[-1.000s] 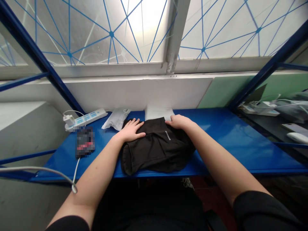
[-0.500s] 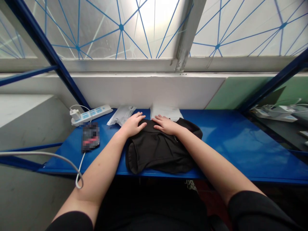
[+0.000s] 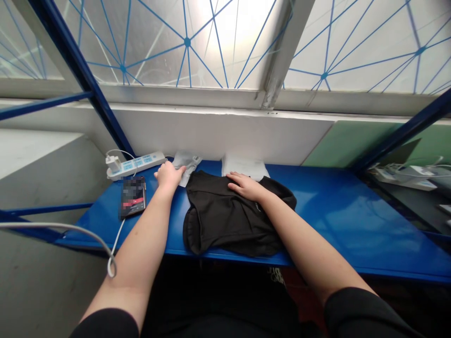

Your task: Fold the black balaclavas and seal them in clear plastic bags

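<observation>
Seated at a blue metal worktop (image 3: 334, 211) beneath a frosted window crossed with blue lines, you reach out with both bare arms. Your left hand (image 3: 169, 174) lies on the near-left corner of a small clear plastic bag (image 3: 188, 162), fingers curled toward it. From this angle it cannot be told whether they pinch the film or merely rest on it. Your right hand (image 3: 245, 186) is flat, fingers spread and pointing left, pressed on the far half of a folded black fabric garment (image 3: 225, 220).

The bag lies just beyond and to the right of your left hand, its long axis running away from you toward the white wall, its near end just beside the garment's far-left corner. Your left hand is plainly the nearer one; the right sits apart, across the garment's top. The garment lies broadside, long axis left to right, its near fold reaching the worktop's front edge.

Room is tight on the left. A white power strip (image 3: 136, 164) sits at the back just left of the bag, a dark smartphone (image 3: 133, 202) lies beside your left forearm, and a white cable (image 3: 112, 244) drops over the front edge. A flat white packet (image 3: 243, 165) rests against the wall behind your right hand. Bare blue surface runs on to the garment's right.
</observation>
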A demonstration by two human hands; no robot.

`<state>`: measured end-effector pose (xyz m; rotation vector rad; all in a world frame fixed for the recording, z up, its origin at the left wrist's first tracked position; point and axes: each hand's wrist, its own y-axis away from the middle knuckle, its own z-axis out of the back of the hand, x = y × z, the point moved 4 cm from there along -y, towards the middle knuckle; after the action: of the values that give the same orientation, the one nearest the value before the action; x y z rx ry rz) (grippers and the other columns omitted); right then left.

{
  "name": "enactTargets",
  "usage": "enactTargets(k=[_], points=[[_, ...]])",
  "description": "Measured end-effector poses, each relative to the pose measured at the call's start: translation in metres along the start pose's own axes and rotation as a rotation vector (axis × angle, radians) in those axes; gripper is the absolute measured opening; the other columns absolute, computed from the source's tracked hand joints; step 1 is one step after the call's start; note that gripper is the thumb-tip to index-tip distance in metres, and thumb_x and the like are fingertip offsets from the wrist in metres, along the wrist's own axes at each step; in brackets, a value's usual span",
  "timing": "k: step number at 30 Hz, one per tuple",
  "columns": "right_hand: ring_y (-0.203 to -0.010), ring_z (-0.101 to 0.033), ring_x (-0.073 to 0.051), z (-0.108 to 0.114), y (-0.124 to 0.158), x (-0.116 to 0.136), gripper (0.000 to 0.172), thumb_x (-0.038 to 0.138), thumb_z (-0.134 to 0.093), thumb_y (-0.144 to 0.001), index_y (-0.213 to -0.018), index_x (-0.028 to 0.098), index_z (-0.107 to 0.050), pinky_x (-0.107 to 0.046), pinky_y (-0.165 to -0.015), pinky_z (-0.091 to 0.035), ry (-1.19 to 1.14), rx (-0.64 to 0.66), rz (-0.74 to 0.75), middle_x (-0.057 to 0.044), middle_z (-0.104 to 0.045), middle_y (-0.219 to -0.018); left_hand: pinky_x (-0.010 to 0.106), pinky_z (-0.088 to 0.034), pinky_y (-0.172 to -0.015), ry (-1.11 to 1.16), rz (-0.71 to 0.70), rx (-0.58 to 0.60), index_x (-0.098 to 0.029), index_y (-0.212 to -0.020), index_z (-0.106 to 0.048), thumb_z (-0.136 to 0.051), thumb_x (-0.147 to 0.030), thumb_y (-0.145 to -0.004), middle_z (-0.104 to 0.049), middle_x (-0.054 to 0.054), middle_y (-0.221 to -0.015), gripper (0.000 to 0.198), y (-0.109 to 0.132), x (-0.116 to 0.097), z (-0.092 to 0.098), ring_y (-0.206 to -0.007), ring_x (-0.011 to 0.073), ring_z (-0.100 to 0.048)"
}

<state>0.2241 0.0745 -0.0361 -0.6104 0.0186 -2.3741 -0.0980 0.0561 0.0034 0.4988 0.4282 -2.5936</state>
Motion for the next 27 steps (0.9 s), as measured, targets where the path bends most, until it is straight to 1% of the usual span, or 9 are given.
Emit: enactTargets(k=[3,6,9,11,14,17,22,24,27], points=[[-0.146,-0.038,-0.029,0.004,0.002,0.001,0.061,0.050,-0.048,-0.099,-0.153,0.023,-0.043,-0.050,-0.120,-0.031,-0.065,-0.078,0.023,-0.013,-0.042,-0.156,0.051,-0.039,-0.095,0.105,-0.124,-0.182,-0.017,-0.114,-0.058,-0.064,-0.047,-0.085,-0.065,0.017,-0.115,0.042,0.006,-0.007,0.010,-0.113,0.0378,-0.059],[-0.152,-0.025,-0.029,0.016,0.006,0.007,0.074,0.049,-0.053,-0.096,-0.159,0.021,-0.027,-0.053,-0.122,-0.026,-0.111,-0.292,0.057,-0.016,-0.028,-0.163,0.048,-0.035,-0.097,0.219,-0.375,-0.367,-0.021,-0.119,-0.057,-0.064,-0.042,-0.087,-0.062,0.013,-0.116,0.039,0.021,-0.017,0.022,-0.114,0.0341,-0.055],[-0.154,-0.014,-0.033,0.032,0.013,0.014,0.098,0.054,-0.068,-0.086,-0.161,0.021,-0.016,-0.055,-0.121,-0.025,-0.142,-0.545,0.111,-0.016,-0.011,-0.167,0.046,-0.031,-0.098,0.237,-0.633,-0.387,-0.024,-0.115,-0.059,-0.066,-0.038,-0.086,-0.061,0.011,-0.114,0.033,0.043,-0.035,0.023,-0.112,0.0315,-0.053],[-0.148,-0.032,-0.034,0.034,0.014,0.018,0.092,0.052,-0.072,-0.083,-0.158,0.022,-0.027,-0.052,-0.115,-0.037,-0.204,-0.529,0.157,-0.016,-0.026,-0.164,0.046,-0.030,-0.097,0.190,-0.764,-0.327,-0.024,-0.111,-0.060,-0.067,-0.031,-0.084,-0.062,0.010,-0.113,0.029,0.059,-0.050,0.016,-0.112,0.0309,-0.051],[-0.114,-0.066,-0.029,0.026,0.012,0.022,0.044,0.042,-0.059,-0.094,-0.132,0.020,-0.063,-0.043,-0.096,-0.054,-0.265,-0.297,0.190,-0.013,-0.068,-0.127,0.048,-0.029,-0.097,0.115,-0.901,-0.209,-0.022,-0.111,-0.059,-0.070,-0.033,-0.081,-0.063,0.011,-0.113,0.034,0.081,-0.070,0.005,-0.113,0.0319,-0.051],[-0.095,-0.071,-0.026,0.022,0.011,0.025,0.029,0.038,-0.054,-0.097,-0.109,0.020,-0.074,-0.041,-0.088,-0.056,-0.260,-0.258,0.188,-0.009,-0.075,-0.104,0.052,-0.026,-0.102,0.125,-0.956,-0.187,-0.022,-0.118,-0.059,-0.071,-0.047,-0.080,-0.063,0.013,-0.117,0.047,0.094,-0.081,0.005,-0.116,0.0335,-0.050],[-0.116,-0.066,-0.026,0.024,0.013,0.031,0.040,0.040,-0.056,-0.096,-0.131,0.024,-0.065,-0.041,-0.101,-0.051,-0.342,-0.359,0.194,-0.008,-0.069,-0.129,0.046,-0.027,-0.105,0.240,-1.056,-0.195,-0.023,-0.116,-0.063,-0.054,-0.035,-0.096,-0.067,0.009,-0.112,0.025,0.107,-0.092,0.011,-0.111,0.0257,-0.057],[-0.115,-0.067,-0.025,0.025,0.014,0.030,0.039,0.042,-0.050,-0.099,-0.130,0.025,-0.067,-0.041,-0.102,-0.051,-0.379,-0.405,0.171,-0.006,-0.070,-0.127,0.045,-0.027,-0.106,0.278,-1.016,-0.220,-0.023,-0.113,-0.064,-0.053,-0.035,-0.098,-0.068,0.009,-0.111,0.022,0.106,-0.093,0.011,-0.111,0.0250,-0.059],[-0.110,-0.069,-0.027,0.028,0.014,0.020,0.038,0.047,-0.049,-0.099,-0.120,0.025,-0.073,-0.040,-0.097,-0.053,-0.436,-0.511,0.086,-0.006,-0.074,-0.118,0.050,-0.025,-0.108,0.338,-0.823,-0.294,-0.023,-0.108,-0.065,-0.062,-0.045,-0.092,-0.069,0.010,-0.111,0.027,0.093,-0.085,0.011,-0.115,0.0293,-0.057]])
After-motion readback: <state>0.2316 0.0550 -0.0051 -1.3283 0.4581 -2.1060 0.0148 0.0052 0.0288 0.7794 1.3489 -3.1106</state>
